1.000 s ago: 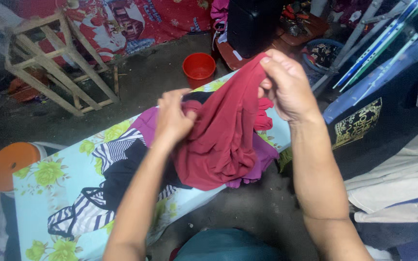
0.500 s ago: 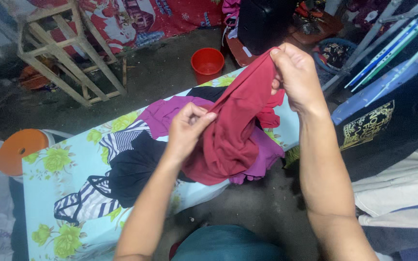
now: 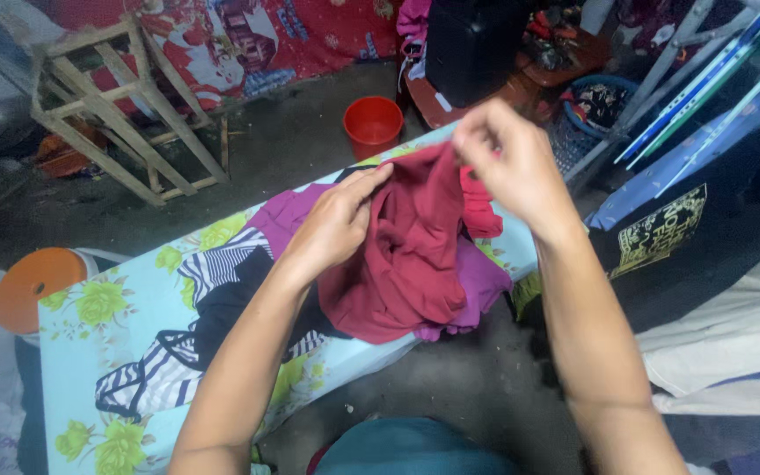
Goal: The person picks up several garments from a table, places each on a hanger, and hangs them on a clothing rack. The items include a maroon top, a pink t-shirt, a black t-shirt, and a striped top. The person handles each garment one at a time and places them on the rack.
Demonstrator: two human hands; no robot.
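A dark red garment (image 3: 415, 255) is bunched above a board covered in light blue cloth with yellow flowers (image 3: 90, 343). My left hand (image 3: 336, 224) grips its left edge, fingers pinched on the fabric. My right hand (image 3: 507, 167) holds its upper right edge, slightly blurred. Under it lie a purple garment (image 3: 481, 286) and a pink one (image 3: 481, 211). A black and white striped garment (image 3: 191, 339) is spread on the board to the left.
A red bucket (image 3: 373, 123) stands on the dark floor beyond the board. A wooden frame (image 3: 98, 105) is at the back left, an orange lid (image 3: 32, 286) at the left. Dark and pale clothes (image 3: 714, 255) hang at the right by metal poles (image 3: 705, 62).
My right hand has come down and leftward with the red garment's edge. My left hand has slid up along the fabric toward it, and the garment is more bunched.
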